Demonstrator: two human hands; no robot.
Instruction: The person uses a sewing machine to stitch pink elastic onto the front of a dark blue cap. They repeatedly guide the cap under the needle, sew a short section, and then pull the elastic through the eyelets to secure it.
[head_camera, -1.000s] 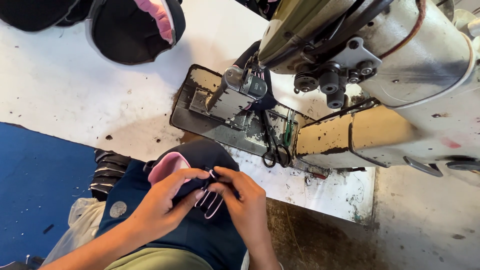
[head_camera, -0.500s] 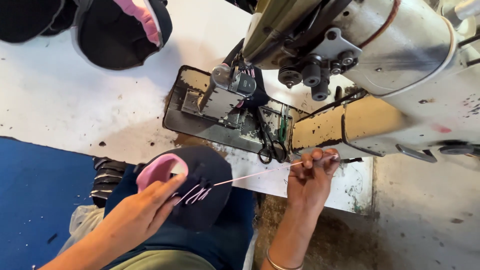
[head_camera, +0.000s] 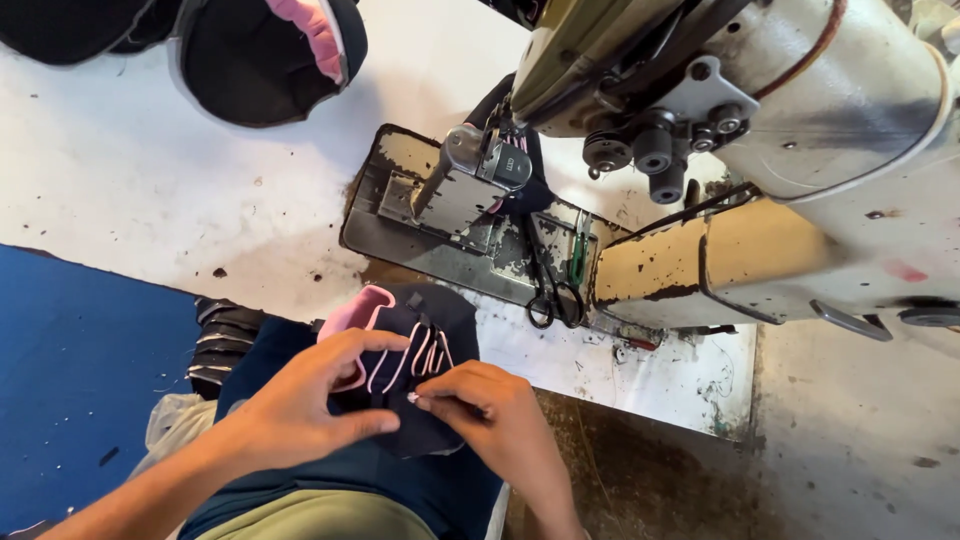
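A person seated at a sewing machine (head_camera: 760, 150) works a dark cap piece (head_camera: 420, 370) in the lap, below the front edge of the worn white bench (head_camera: 130, 190). The left hand (head_camera: 300, 410) cups the piece from its left side, fingers curled over the top and thumb pressed against its lower edge, holding it firm. The right hand (head_camera: 495, 420) lies just right of it, thumb and forefinger pinched together on something fine at the fabric's surface; whether that is a needle or a thread end cannot be told.

Pale pink stitched lines (head_camera: 415, 355) already run across the dark face of the piece, just above both hands, and a pink lining (head_camera: 355, 310) shows at its upper left edge. That decoration looks largely laid down, so the hand work appears to be finishing or trimming rather than a start. How much remains is hidden under the fingers.

Beyond the hands, scissors (head_camera: 550, 290) lie untouched on the machine's metal bed (head_camera: 430, 210), near the presser foot (head_camera: 485, 160). Nothing sits under that foot. Farther off, up and to the left, another dark cap with pink lining (head_camera: 270, 60) rests on the bench, well apart from both hands; whether it is finished or waiting cannot be judged.
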